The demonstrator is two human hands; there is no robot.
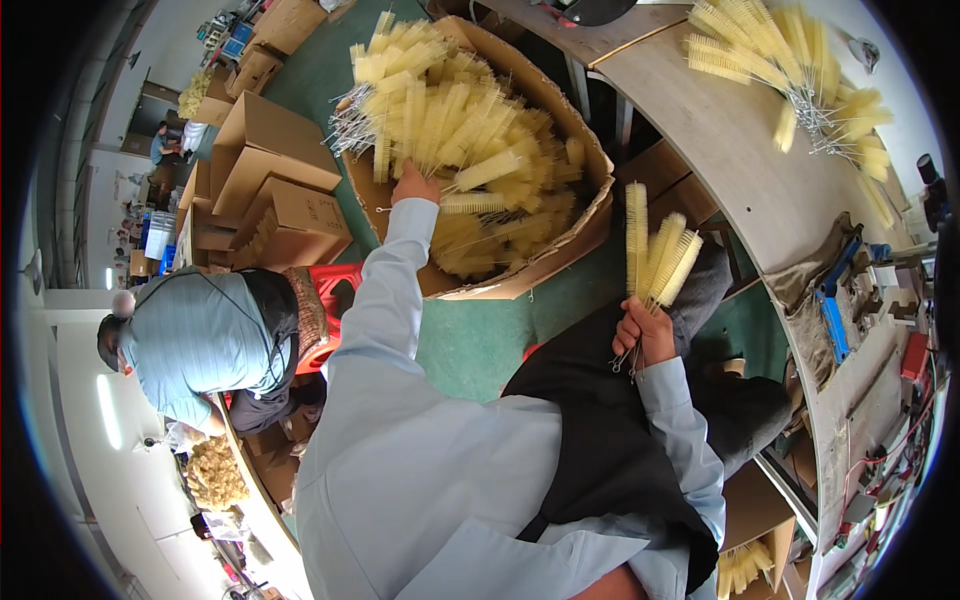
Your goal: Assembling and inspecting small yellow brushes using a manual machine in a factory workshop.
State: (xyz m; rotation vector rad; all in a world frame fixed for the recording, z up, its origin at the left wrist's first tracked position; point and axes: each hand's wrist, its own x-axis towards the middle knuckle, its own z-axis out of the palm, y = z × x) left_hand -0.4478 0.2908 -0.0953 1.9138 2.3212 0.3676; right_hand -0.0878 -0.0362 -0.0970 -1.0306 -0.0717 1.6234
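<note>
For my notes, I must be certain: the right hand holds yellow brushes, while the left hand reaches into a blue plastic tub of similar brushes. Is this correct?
Not quite: the head view shows a brown cardboard box, not a plastic tub. The left hand reaches into this box, and the right hand holds yellow brushes.

Right grip holds bunched brushes — left grip sits among boxed brushes.

Wire-stemmed brush bunch, pale yellow, slightly fanned, gripped by stems; similar brushes heaped in carton.
</note>
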